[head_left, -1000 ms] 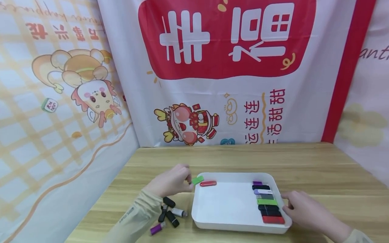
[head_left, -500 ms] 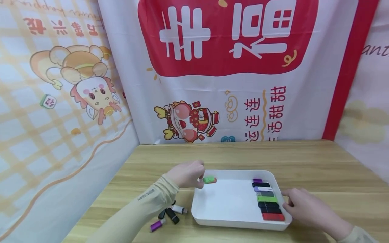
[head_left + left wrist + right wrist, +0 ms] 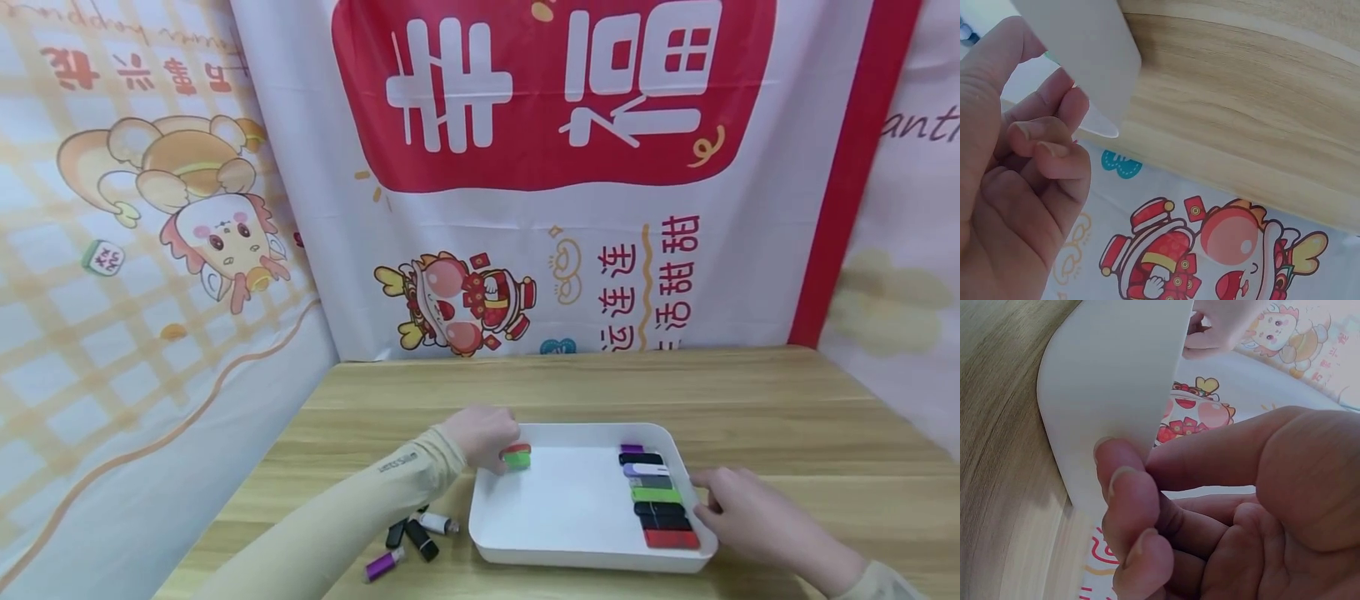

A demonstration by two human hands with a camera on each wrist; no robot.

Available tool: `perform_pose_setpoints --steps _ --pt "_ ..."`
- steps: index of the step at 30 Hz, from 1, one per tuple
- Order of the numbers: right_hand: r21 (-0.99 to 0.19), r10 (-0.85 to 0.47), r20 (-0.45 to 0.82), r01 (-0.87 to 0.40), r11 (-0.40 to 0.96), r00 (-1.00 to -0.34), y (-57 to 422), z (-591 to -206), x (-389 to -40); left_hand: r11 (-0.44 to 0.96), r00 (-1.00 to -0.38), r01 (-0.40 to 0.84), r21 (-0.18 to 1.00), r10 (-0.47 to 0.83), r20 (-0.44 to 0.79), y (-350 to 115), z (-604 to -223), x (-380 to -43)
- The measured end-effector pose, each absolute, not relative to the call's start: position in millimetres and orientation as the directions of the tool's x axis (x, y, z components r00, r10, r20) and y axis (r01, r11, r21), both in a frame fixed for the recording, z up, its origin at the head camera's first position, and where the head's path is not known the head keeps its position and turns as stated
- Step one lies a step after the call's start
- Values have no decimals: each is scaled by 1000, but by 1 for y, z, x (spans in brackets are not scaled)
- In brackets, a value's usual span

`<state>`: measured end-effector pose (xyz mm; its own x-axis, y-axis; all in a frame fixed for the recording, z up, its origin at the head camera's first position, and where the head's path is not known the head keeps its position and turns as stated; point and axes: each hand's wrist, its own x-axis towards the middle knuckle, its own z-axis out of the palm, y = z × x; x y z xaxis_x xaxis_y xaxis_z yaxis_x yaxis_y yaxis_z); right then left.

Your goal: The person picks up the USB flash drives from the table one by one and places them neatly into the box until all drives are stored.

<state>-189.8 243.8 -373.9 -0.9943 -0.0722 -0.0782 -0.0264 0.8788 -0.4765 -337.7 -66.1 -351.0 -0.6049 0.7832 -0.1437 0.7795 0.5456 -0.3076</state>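
Observation:
My left hand (image 3: 480, 435) reaches over the left rim of a white plastic tray (image 3: 573, 558). Its fingertips pinch a green USB stick (image 3: 519, 461), low at the tray's far-left corner, just in front of a red USB stick (image 3: 520, 448). In the left wrist view the hand's fingers curl beside the tray wall (image 3: 1094, 69), and the green stick is mostly hidden. My right hand (image 3: 757, 512) holds the tray's right side, with bent fingers and thumb at the rim, as the tray wall (image 3: 1110, 375) in the right wrist view shows.
Along the tray's right side lies a column of several USB sticks, including a green one (image 3: 656, 495) and a red one (image 3: 671, 539). Loose on the wooden table (image 3: 600, 387), left of the tray, are a purple stick (image 3: 382, 566), a white one (image 3: 437, 523) and black ones (image 3: 422, 540).
My left hand has carried the green USB stick rightward over the rim and down into the tray, in front of the red one. My right hand stays at the tray's right side.

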Motion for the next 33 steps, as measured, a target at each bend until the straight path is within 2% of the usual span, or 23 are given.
perform_pose_setpoints --steps 21,27,33 --pt "-480 -83 -85 -32 877 -993 242 -371 -189 485 -607 757 -437 770 -198 -62 -361 -343" --pt "-481 -84 -84 -34 876 -993 242 -371 -189 546 -630 755 -364 757 -172 -64 -355 -341" --pt "-486 -70 -96 -15 874 -993 243 -373 -189 641 -666 739 -206 741 -87 -80 -334 -333"
